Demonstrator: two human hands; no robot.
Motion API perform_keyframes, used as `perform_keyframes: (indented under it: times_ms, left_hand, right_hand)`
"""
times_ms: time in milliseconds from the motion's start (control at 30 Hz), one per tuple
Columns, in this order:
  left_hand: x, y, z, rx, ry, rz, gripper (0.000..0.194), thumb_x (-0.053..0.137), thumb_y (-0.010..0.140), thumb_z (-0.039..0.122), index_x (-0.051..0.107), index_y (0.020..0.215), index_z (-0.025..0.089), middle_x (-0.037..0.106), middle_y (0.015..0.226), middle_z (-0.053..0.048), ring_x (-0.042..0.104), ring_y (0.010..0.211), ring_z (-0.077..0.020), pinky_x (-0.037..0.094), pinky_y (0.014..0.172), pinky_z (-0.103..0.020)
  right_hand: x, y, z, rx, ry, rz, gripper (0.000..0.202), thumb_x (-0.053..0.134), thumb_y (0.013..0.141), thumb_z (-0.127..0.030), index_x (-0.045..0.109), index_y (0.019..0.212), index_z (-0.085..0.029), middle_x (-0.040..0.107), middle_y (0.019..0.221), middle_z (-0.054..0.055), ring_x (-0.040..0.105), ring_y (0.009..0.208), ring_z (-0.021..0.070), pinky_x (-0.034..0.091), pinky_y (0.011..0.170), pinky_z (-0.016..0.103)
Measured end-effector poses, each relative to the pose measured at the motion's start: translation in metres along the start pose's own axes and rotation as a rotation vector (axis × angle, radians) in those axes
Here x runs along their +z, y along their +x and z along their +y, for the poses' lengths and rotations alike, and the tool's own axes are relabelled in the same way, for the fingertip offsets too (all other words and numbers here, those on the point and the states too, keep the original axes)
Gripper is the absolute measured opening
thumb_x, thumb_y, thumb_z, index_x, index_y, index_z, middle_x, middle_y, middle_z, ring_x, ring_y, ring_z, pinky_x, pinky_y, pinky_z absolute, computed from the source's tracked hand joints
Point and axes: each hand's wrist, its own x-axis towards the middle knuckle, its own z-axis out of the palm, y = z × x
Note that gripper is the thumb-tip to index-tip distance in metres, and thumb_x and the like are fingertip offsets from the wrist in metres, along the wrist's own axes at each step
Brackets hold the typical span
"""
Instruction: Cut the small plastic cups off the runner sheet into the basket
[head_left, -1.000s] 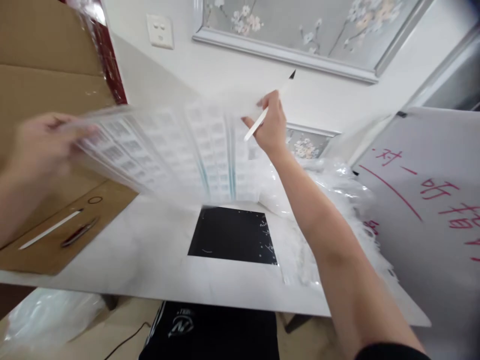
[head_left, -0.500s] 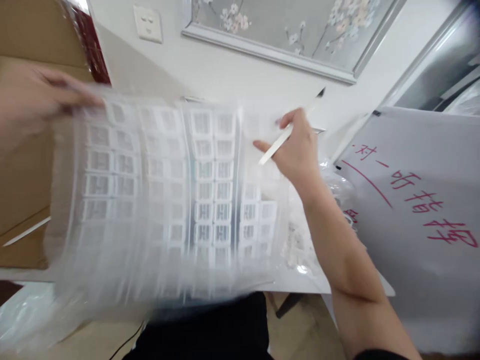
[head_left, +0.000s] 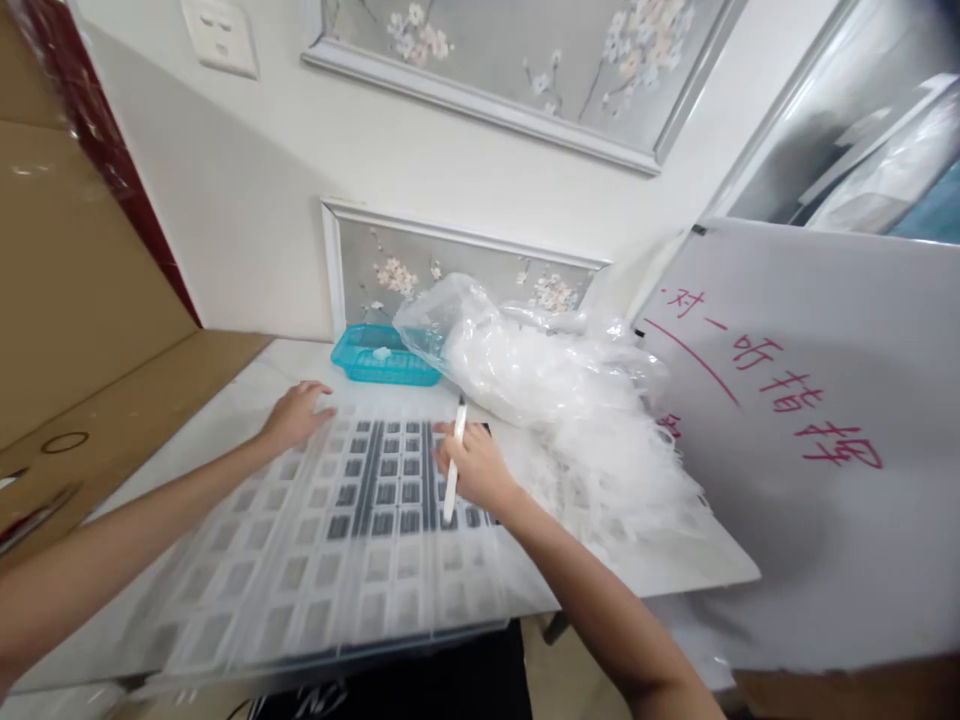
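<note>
A wide translucent plastic sheet (head_left: 289, 575) with rows of small rectangular pockets lies over the table and past its front edge, blurred by motion. My left hand (head_left: 296, 412) is at its far left edge, fingers curved and apart; whether it touches the sheet is unclear. At the sheet's far right part, my right hand (head_left: 474, 462) is closed around a slim white pen-like tool (head_left: 453, 478) with a dark tip pointing away from me. A dark patch (head_left: 365, 470) shows under or through the middle pockets.
A blue plastic basket (head_left: 386, 372) with a small white piece stands by the wall. Right of it, a clear bag (head_left: 525, 370) spills many white pieces (head_left: 622, 480) onto the table (head_left: 712, 560). A cardboard box (head_left: 97, 250) is at left, a whiteboard (head_left: 825, 540) at right.
The sheet has come down from in front of me onto the table. Both hands have moved farther away and lower, the left one off the sheet's raised corner. The basket and bag now show.
</note>
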Motion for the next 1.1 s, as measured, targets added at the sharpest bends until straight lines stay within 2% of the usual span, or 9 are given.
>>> perform_keyframes:
  times_ms: [67, 167, 233, 300, 467, 667, 867, 967, 1100]
  left_hand:
    - [0.022, 0.000, 0.012, 0.094, 0.015, -0.035, 0.047, 0.052, 0.087, 0.049, 0.060, 0.122, 0.018, 0.058, 0.134, -0.013, 0.054, 0.123, -0.0296, 0.039, 0.106, -0.041]
    - [0.049, 0.007, 0.029, 0.150, 0.063, -0.099, 0.053, 0.050, 0.089, 0.052, 0.054, 0.132, 0.021, 0.055, 0.140, -0.014, 0.045, 0.132, -0.0320, 0.030, 0.111, -0.046]
    - [0.060, 0.016, 0.034, 0.141, 0.077, -0.127, 0.053, 0.048, 0.089, 0.055, 0.057, 0.128, 0.020, 0.059, 0.133, -0.015, 0.048, 0.127, -0.0324, 0.031, 0.108, -0.047]
    - [0.065, 0.026, 0.036, 0.133, 0.083, -0.123, 0.051, 0.047, 0.089, 0.058, 0.061, 0.118, 0.019, 0.064, 0.123, -0.015, 0.054, 0.118, -0.0318, 0.036, 0.102, -0.043]
    - [0.069, 0.049, 0.040, 0.133, 0.140, 0.036, 0.045, 0.043, 0.093, 0.058, 0.059, 0.103, 0.018, 0.065, 0.108, -0.014, 0.056, 0.109, -0.0325, 0.038, 0.095, -0.043]
    - [0.081, 0.068, 0.058, 0.129, 0.155, 0.180, 0.048, 0.038, 0.096, 0.055, 0.060, 0.111, 0.015, 0.061, 0.113, -0.019, 0.049, 0.114, -0.0377, 0.032, 0.097, -0.049]
    - [0.091, 0.067, 0.056, 0.206, 0.072, 0.082, 0.037, 0.045, 0.095, 0.039, 0.063, 0.117, 0.015, 0.062, 0.116, -0.019, 0.051, 0.115, -0.0364, 0.034, 0.097, -0.048]
    - [0.085, 0.057, 0.040, 0.266, 0.003, 0.017, 0.040, 0.051, 0.092, 0.043, 0.063, 0.121, 0.019, 0.062, 0.122, -0.015, 0.053, 0.118, -0.0330, 0.037, 0.100, -0.044]
    - [0.067, 0.046, 0.019, 0.290, -0.100, -0.019, 0.037, 0.049, 0.093, 0.048, 0.067, 0.112, 0.021, 0.066, 0.117, -0.010, 0.060, 0.109, -0.0257, 0.043, 0.097, -0.037]
  right_hand:
    - [0.013, -0.016, -0.004, -0.080, 0.043, -0.130, 0.007, 0.053, 0.095, -0.022, 0.059, 0.097, -0.023, 0.064, 0.126, 0.008, 0.058, 0.105, 0.0263, 0.043, 0.090, 0.042]
    - [0.031, -0.025, 0.005, 0.018, 0.060, -0.273, 0.020, 0.062, 0.091, -0.038, 0.058, 0.101, -0.021, 0.063, 0.126, 0.012, 0.056, 0.111, 0.0286, 0.042, 0.091, 0.043]
    - [0.041, -0.023, 0.017, 0.115, 0.083, -0.292, 0.040, 0.065, 0.086, -0.054, 0.056, 0.103, -0.019, 0.065, 0.117, 0.013, 0.056, 0.109, 0.0298, 0.042, 0.090, 0.042]
    - [0.048, -0.020, 0.031, 0.144, 0.112, -0.277, 0.047, 0.063, 0.084, -0.061, 0.055, 0.104, -0.019, 0.065, 0.105, 0.011, 0.057, 0.103, 0.0282, 0.042, 0.087, 0.040]
    - [0.060, -0.009, 0.058, 0.032, 0.076, -0.281, 0.037, 0.051, 0.093, -0.056, 0.054, 0.098, -0.019, 0.062, 0.092, 0.009, 0.055, 0.091, 0.0249, 0.042, 0.081, 0.035]
    - [0.053, 0.009, 0.091, -0.066, -0.043, -0.354, 0.041, 0.051, 0.093, -0.056, 0.056, 0.100, -0.016, 0.062, 0.093, 0.011, 0.053, 0.091, 0.0256, 0.041, 0.085, 0.037]
    - [0.045, 0.003, 0.091, 0.041, -0.071, -0.397, 0.035, 0.049, 0.096, -0.049, 0.059, 0.105, -0.016, 0.064, 0.096, 0.012, 0.055, 0.098, 0.0257, 0.039, 0.091, 0.037]
    - [0.041, 0.004, 0.086, 0.043, -0.049, -0.386, 0.037, 0.046, 0.098, -0.050, 0.062, 0.106, -0.017, 0.066, 0.097, 0.012, 0.057, 0.100, 0.0252, 0.037, 0.095, 0.038]
    - [0.033, 0.021, 0.086, 0.037, 0.023, -0.416, 0.036, 0.040, 0.102, -0.042, 0.062, 0.118, -0.020, 0.069, 0.097, 0.010, 0.062, 0.096, 0.0227, 0.038, 0.091, 0.034]
